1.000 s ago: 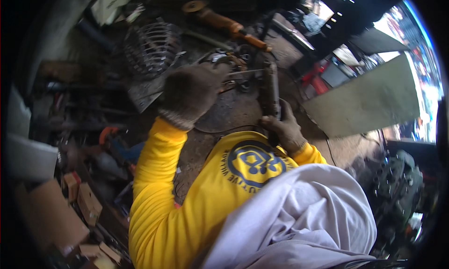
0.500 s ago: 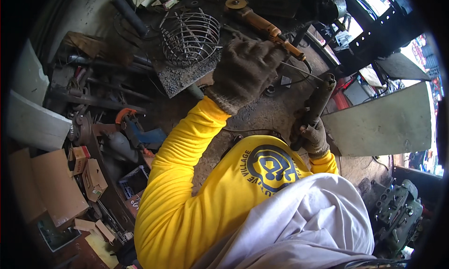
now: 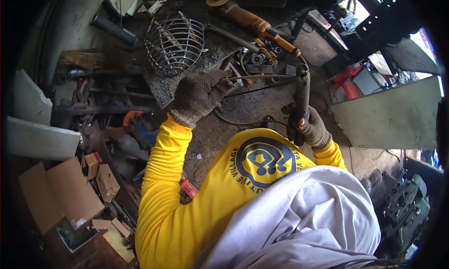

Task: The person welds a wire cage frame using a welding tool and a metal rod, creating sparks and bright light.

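Note:
My gloved left hand [image 3: 200,95] is closed on one end of a thin welding rod [image 3: 264,76], between thumb and fingers. From there the rod runs almost level to the right and meets the top of a dark, tube-shaped electrode holder [image 3: 302,93]. Wrapped round the holder's lower part is my gloved right hand [image 3: 312,129], a bare thumb tip showing through the glove. The holder stands nearly upright in the view. Whether its jaws grip the rod cannot be made out. Left of the rod, beyond my left hand, lies a round wire guard [image 3: 174,42].
An orange angle grinder [image 3: 248,18] lies at the far side, near loose bearings and metal parts [image 3: 257,58]. Grey sheet metal [image 3: 388,114] stands to my right. Cardboard boxes [image 3: 75,189] are at left. A cable [image 3: 243,123] crosses the floor between my hands.
My left hand has come left and nearer me, and more of the rod shows, now lying flatter. The holder has turned more upright in my right hand. The whole view has shifted slightly.

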`<state>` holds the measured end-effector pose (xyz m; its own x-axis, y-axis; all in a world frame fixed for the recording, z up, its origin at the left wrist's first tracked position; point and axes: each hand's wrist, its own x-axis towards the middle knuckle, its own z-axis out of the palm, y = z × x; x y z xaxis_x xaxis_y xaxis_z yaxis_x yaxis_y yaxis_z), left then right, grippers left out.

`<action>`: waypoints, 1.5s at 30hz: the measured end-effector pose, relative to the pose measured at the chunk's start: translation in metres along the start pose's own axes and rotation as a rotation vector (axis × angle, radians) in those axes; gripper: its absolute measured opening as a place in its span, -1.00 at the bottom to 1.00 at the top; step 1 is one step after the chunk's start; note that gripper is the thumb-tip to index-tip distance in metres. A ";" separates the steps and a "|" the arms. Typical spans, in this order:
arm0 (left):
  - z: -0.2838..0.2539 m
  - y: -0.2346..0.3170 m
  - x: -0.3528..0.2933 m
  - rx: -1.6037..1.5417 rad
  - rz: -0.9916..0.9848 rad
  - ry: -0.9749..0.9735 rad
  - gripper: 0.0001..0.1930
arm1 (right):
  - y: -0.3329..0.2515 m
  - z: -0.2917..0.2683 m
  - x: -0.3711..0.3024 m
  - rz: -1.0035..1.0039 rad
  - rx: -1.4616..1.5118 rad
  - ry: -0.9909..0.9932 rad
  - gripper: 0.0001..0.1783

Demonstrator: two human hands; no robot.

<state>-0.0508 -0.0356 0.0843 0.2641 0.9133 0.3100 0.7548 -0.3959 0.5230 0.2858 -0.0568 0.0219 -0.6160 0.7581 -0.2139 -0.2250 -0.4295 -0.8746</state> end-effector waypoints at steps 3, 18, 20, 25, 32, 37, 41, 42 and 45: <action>0.003 0.002 -0.004 -0.261 -0.158 -0.009 -0.74 | -0.002 -0.008 0.010 0.065 0.007 -0.021 -0.10; 0.014 -0.035 -0.007 -0.925 -0.460 0.162 -0.76 | 0.001 0.026 0.045 0.049 0.151 0.000 -0.12; 0.005 -0.047 -0.002 -0.905 -0.350 0.108 -0.78 | 0.009 0.042 0.048 0.016 0.156 0.044 -0.09; -0.037 -0.059 0.027 -0.554 -0.092 -0.186 -0.69 | 0.031 0.066 0.049 -0.118 0.168 0.198 -0.03; -0.098 -0.172 0.119 0.442 0.078 0.058 -0.36 | 0.043 0.099 0.026 -0.405 -0.034 0.619 -0.34; -0.071 -0.195 0.145 0.671 -0.308 -0.311 -0.42 | 0.053 0.116 0.014 -0.453 0.042 0.794 -0.43; -0.073 -0.194 0.135 0.451 -0.277 -0.221 -0.49 | 0.065 0.107 0.011 -0.426 -0.034 0.812 -0.49; -0.075 -0.193 0.131 0.374 -0.224 -0.192 -0.50 | 0.067 0.102 0.009 -0.415 -0.060 0.810 -0.50; -0.096 -0.166 0.100 0.345 -0.145 -0.080 -0.55 | 0.061 0.091 0.022 -0.392 -0.133 0.845 -0.50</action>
<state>-0.2077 0.1125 0.1048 0.1753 0.9674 0.1828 0.9419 -0.2188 0.2546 0.1895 -0.1112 0.0034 0.2489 0.9641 -0.0927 -0.1796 -0.0481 -0.9826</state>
